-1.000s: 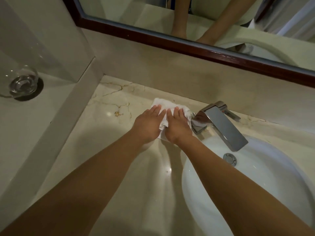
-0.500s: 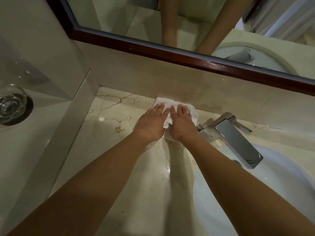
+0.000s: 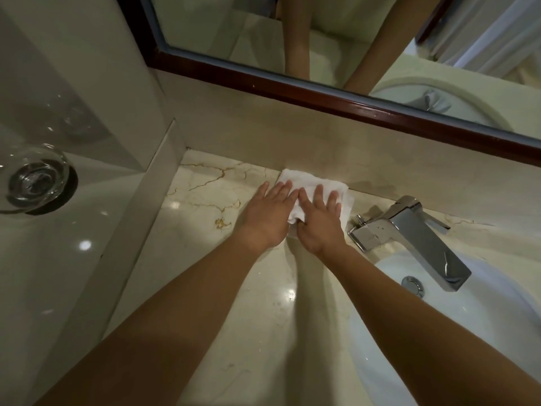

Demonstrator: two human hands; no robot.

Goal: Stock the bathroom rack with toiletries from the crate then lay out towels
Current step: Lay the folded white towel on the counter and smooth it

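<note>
A small white folded terry towel [image 3: 314, 183] lay on the cream veined marble worktop [image 3: 205, 200], against the back wall under the dark-framed mirror [image 3: 322, 98]. The left hand [image 3: 268, 213] and right hand [image 3: 317, 222] rested flat on it, fingers spread (palms down, gripping nothing). The angular chrome tap [image 3: 409, 232] stood just beside it, over the white round basin [image 3: 468, 332].

No readable text, labels, brands or numbers on any surface.
</note>
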